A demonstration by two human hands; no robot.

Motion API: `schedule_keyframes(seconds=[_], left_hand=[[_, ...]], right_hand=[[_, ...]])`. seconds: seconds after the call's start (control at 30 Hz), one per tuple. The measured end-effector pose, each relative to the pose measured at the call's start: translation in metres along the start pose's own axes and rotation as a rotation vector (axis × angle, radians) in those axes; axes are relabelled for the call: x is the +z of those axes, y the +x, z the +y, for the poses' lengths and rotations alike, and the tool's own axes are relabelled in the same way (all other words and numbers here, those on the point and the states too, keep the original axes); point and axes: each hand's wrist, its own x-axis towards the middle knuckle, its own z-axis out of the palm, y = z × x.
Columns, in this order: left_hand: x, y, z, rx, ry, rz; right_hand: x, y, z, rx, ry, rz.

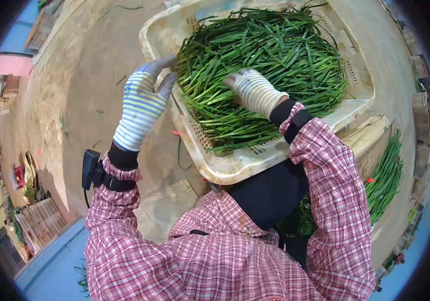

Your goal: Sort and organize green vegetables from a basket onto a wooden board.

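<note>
A white plastic crate (222, 171) with slotted walls stands before me, heaped with long, flat green leafy stalks (267, 49) that look like garlic chives. My left hand (145, 94), in a striped knit glove with a grey coating, is at the crate's left rim. Its thumb and fingers are apart, and no stalk shows between them. My right hand (254, 88), in a similar striped glove, lies over the middle of the heap with its fingers bent down to the stalks. Those fingertips are blurred, so whether they grip any stalks is unclear.
More green stalks (386, 180) lie to the right, one bunch with a red tie, beside a cardboard box (369, 139). Flat cardboard (170, 207) lies on the floor at my left. Farther left are stacked crates (42, 222). Loose stalks are scattered on the floor.
</note>
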Motion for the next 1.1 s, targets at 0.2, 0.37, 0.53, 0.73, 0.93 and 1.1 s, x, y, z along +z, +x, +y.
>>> schedule_keyframes(seconds=[0.2,0.37,0.53,0.73,0.93,1.1], left_hand=[[-0.039,-0.049,-0.007,-0.151,0.019,0.059],[-0.034,-0.06,-0.02,-0.175,-0.031,0.053],[-0.033,-0.076,-0.034,-0.228,-0.064,0.023],[-0.03,-0.08,-0.031,-0.297,-0.088,0.004],[-0.029,-0.077,-0.019,-0.347,-0.118,0.014],[-0.033,-0.075,-0.009,-0.311,-0.13,-0.012]], right_hand=[[0.018,-0.005,-0.076,0.07,0.097,-0.552],[0.03,0.006,-0.048,0.135,-0.223,-0.197],[0.008,0.013,-0.07,-0.015,-0.081,-0.433],[0.029,0.014,-0.088,0.008,-0.09,-0.985],[0.039,-0.01,-0.077,0.103,0.291,-0.914],[0.014,-0.001,-0.078,0.147,0.468,-1.115]])
